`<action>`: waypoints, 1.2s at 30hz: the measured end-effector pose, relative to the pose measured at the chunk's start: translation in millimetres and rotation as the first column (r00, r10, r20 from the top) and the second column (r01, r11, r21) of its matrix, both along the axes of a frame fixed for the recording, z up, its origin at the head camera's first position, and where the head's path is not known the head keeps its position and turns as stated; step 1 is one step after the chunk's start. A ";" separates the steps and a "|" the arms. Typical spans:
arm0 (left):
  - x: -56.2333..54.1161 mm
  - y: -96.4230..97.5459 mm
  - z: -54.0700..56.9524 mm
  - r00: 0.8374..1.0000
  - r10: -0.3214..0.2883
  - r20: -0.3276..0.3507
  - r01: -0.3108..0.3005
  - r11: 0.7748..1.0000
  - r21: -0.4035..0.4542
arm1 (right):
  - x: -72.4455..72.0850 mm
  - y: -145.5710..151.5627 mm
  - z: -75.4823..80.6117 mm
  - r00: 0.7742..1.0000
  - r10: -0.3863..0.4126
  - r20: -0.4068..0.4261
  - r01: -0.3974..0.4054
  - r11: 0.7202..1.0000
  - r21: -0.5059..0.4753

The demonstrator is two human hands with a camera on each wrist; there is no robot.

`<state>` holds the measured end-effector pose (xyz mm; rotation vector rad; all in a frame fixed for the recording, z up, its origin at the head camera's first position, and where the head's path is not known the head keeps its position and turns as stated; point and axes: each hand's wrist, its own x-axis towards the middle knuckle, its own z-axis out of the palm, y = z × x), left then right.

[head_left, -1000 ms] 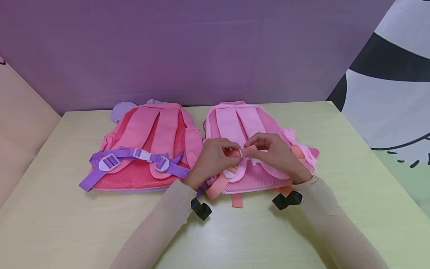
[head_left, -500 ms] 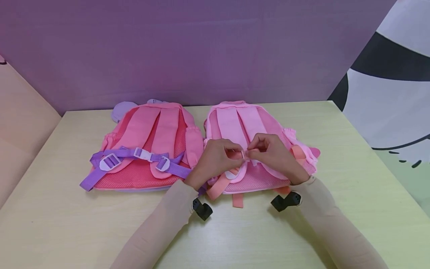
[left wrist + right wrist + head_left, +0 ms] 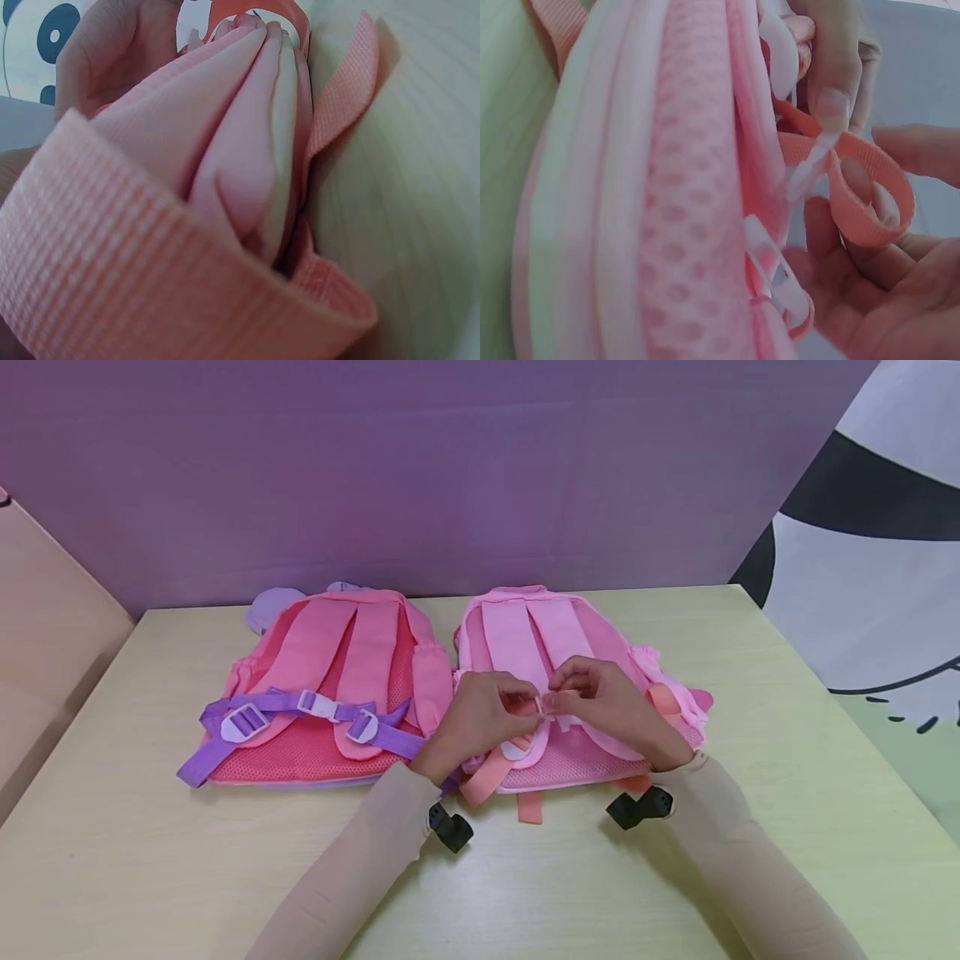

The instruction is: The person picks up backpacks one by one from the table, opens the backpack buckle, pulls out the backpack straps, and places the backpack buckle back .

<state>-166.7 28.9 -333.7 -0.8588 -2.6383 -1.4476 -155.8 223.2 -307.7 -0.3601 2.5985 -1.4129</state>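
Observation:
A light pink backpack [image 3: 520, 635] lies on the table, its shoulder straps facing up. Over its lower middle, my left hand [image 3: 487, 710] pinches a small white plastic buckle [image 3: 814, 165] between thumb and fingers. My right hand [image 3: 607, 706] meets it fingertip to fingertip and pinches the orange webbing strap [image 3: 874, 225]. In the right wrist view that strap forms a loop at the buckle, with fingers showing through it. Another white plastic fitting [image 3: 776, 266] hangs just below. An orange band [image 3: 150, 262] crosses close in front of the left wrist camera.
A darker pink backpack [image 3: 300, 760] lies directly to the left, with purple straps [image 3: 405, 741] joined by a white clip [image 3: 318, 705]. Loose orange strap ends [image 3: 529, 807] hang over the table [image 3: 225, 868]. A purple wall [image 3: 450, 477] stands behind.
The orange strap stretch showing between my hands in the head view has shortened, and my right fingertips have come closer to the buckle. Both backpacks stay in place.

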 end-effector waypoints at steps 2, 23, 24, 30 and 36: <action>0.1 -0.3 0.2 1.000 0.001 0.002 -0.001 1.000 -0.001 | -0.5 -1.0 -0.4 1.000 0.004 -0.003 -0.004 1.000 0.021; -0.2 2.4 -0.1 0.999 -0.036 -0.040 0.036 0.999 0.014 | -1.2 1.3 -0.9 0.996 -0.061 0.061 0.062 0.998 -0.010; -0.1 2.4 -0.1 0.998 -0.035 -0.042 0.036 0.999 0.015 | -1.1 1.4 -0.7 0.996 -0.064 0.065 0.065 0.998 -0.006; 0.2 2.2 -0.8 0.999 -0.025 -0.040 0.025 1.000 0.008 | -1.6 1.7 0.2 0.994 -0.073 0.083 0.073 0.997 -0.005; 0.6 0.9 -1.0 1.000 -0.020 -0.015 0.020 1.000 0.005 | -2.1 1.3 -1.9 0.997 -0.010 0.076 0.012 1.000 -0.024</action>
